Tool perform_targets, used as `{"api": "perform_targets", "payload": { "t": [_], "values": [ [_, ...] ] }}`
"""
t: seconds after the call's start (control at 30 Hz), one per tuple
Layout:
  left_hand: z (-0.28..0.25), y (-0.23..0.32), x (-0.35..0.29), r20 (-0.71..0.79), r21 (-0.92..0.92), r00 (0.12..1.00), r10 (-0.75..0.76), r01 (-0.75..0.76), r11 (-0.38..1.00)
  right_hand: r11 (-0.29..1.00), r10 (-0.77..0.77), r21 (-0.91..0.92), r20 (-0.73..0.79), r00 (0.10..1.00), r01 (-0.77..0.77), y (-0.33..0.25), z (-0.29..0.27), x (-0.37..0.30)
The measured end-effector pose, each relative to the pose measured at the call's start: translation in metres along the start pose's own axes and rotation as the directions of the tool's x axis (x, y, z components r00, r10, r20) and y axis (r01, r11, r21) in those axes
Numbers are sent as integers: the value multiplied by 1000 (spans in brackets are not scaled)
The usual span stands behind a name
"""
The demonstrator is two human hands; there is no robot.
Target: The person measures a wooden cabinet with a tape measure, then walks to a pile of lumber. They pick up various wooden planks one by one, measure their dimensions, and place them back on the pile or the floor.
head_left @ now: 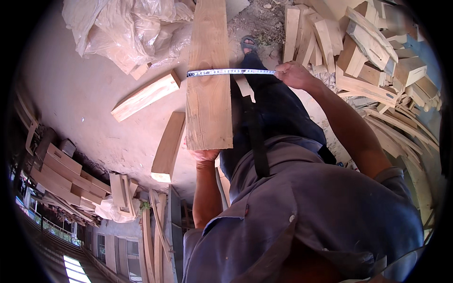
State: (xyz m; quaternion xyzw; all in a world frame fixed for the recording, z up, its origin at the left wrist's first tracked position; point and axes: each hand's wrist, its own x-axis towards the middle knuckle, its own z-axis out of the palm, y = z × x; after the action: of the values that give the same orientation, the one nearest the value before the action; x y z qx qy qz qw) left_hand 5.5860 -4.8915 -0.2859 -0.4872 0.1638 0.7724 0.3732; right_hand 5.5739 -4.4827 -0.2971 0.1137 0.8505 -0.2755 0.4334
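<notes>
A broad wooden plank (207, 106) runs up the middle of the head view, its near end toward my body. At that near end my left hand (204, 154) grips the plank from below, with most of its fingers hidden beneath the wood. A white tape measure (236, 71) lies crosswise over the plank and reaches past its right edge. My right hand (293, 75) is closed on the right end of the tape, off to the side of the plank. The tape's left end sits at the plank's left edge.
Two loose wooden blocks, one angled (146, 95) and one nearer (168, 148), lie left of the plank. Crumpled clear plastic sheeting (125, 33) is at the far left. Cut timber pieces (368, 61) are heaped at right; stacked boards (71, 174) stand at lower left.
</notes>
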Motion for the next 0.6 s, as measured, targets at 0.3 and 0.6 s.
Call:
{"api": "perform_targets", "payload": {
  "t": [0.3, 0.6],
  "values": [
    [12, 3, 9, 16, -2, 1000, -15, 15, 1000, 991, -129, 21, -112, 985, 132, 16, 18, -4],
    [7, -10, -4, -5, 493, 979, 206, -176, 852, 820, -18, 569, -75, 997, 58, 1, 44, -21]
  ]
}}
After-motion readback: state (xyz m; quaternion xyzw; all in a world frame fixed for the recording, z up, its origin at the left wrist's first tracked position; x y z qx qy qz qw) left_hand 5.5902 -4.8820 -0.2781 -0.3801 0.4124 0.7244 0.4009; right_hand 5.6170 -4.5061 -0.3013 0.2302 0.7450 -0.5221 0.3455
